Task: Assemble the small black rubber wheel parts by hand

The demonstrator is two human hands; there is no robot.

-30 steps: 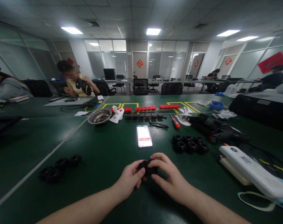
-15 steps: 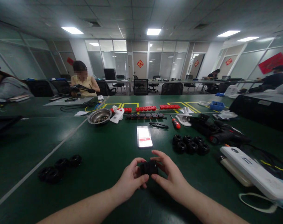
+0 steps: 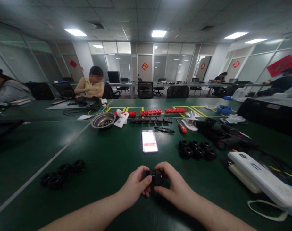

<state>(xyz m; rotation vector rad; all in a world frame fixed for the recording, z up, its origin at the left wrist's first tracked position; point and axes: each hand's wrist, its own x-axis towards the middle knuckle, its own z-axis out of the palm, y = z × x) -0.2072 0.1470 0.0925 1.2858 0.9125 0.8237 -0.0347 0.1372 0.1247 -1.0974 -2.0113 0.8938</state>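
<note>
A small black wheel (image 3: 157, 177) is held between my two hands just above the near middle of the table. My left hand (image 3: 135, 183) pinches its left side with thumb and fingers. Around its right side curve the fingers and thumb of my right hand (image 3: 173, 183), the fingertips resting on its top edge. My fingers hide part of the wheel. Beyond my hands lies a phone (image 3: 149, 141) with a lit screen. Several similar black wheels (image 3: 198, 152) stand in two rows to the right, and a few more black wheels (image 3: 56, 180) sit at the left.
Farther back are a metal bowl (image 3: 104, 120), a row of black parts (image 3: 150, 120), red strips (image 3: 151, 112), a cable loop (image 3: 164, 129) and a screwdriver (image 3: 182, 127). A black tool (image 3: 229, 134) and a white device (image 3: 263, 178) lie right. A co-worker (image 3: 91, 84) sits across the table.
My right hand's raised fingers have come down and closed in on the wheel. The wheel has turned slightly. The co-worker's arms have lowered toward the table.
</note>
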